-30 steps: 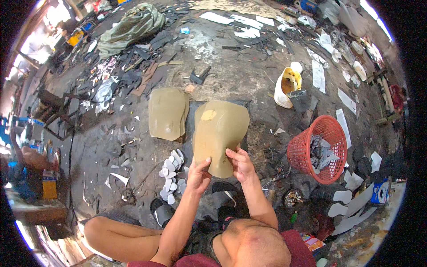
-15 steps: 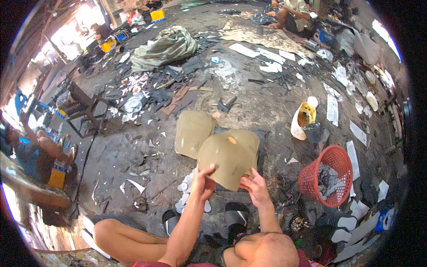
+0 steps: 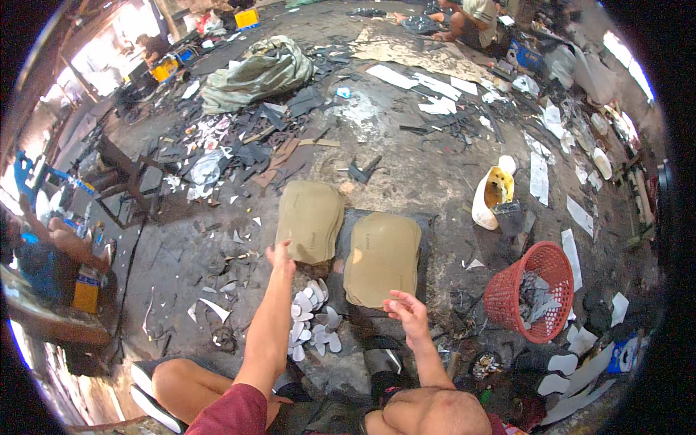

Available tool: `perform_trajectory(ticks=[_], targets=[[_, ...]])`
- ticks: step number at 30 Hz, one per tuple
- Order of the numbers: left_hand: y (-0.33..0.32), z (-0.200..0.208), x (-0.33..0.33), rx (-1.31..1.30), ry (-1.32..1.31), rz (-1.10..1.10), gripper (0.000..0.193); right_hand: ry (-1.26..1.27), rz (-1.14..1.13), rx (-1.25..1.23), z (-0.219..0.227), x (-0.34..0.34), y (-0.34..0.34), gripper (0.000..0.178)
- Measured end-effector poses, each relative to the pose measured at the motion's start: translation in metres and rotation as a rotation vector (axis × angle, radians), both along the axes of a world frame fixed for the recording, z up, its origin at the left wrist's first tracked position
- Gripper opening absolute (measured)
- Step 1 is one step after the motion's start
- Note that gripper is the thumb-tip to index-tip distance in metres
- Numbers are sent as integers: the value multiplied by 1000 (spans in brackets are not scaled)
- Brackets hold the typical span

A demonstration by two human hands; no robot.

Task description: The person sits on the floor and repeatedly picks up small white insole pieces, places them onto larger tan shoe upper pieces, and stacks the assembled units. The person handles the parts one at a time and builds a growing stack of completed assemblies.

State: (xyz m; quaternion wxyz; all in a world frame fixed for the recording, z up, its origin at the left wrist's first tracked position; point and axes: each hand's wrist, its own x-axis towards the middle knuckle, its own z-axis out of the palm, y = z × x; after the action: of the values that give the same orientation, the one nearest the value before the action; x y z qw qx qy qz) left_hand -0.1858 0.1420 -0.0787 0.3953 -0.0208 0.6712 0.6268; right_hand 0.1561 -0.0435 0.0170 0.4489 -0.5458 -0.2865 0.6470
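Note:
Two stacks of flat tan sheets with rounded, waisted outlines lie side by side in front of me. My left hand (image 3: 280, 257) is at the near left corner of the left stack (image 3: 310, 221), fingers stretched; whether it touches the sheets I cannot tell. The right stack (image 3: 384, 261) rests on a dark flat board (image 3: 429, 239). Just off its near right corner, my right hand (image 3: 408, 313) hovers with fingers apart and nothing in them. Below the stacks, between my forearms, is a pile of small pale oval cut pieces (image 3: 316, 319).
A red plastic basket (image 3: 533, 290) with grey scraps stands at right, a cut-open white container (image 3: 494, 197) beyond it. A big greenish cloth bundle (image 3: 257, 76) lies far left. Another person (image 3: 464, 25) sits at the far right, one more at the left edge. Scraps litter the floor.
The tan sheet held bent in both hands now lies flat on the right stack. My left hand has moved left to the other stack; my right hand has let go.

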Motion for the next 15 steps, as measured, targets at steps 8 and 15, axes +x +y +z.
perform_trajectory(ticks=[8, 15], targets=[[-39, 11, 41, 206, -544, -122, 80, -1182, 259, 708, -18, -15, 5, 26], [-60, 39, 32, 250, -752, -175, 96, -1195, 462, 832, -27, -2, 23, 29]])
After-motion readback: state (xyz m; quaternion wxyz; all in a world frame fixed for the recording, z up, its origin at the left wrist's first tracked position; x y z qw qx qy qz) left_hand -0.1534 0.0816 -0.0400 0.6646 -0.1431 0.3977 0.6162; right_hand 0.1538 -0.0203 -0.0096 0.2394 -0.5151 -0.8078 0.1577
